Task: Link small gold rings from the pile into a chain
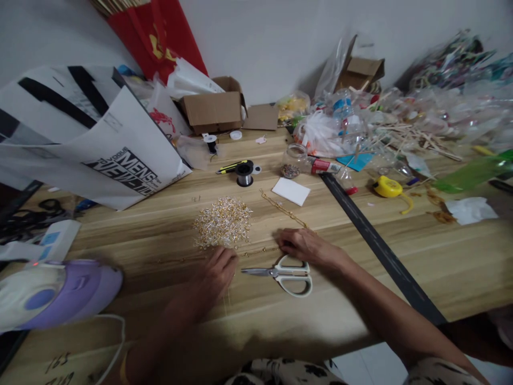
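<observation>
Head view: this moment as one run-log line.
left hand: beside pile of small pieces | right hand: at gold chain | scissors: on table, near both hands

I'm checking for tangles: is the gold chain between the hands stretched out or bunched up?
Stretched out: the gold chain runs nearly straight across the gap between the left hand and right hand.

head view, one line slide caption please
Left hand and right hand at a gold chain, near scissors and a glittering pile of small pieces.
</observation>
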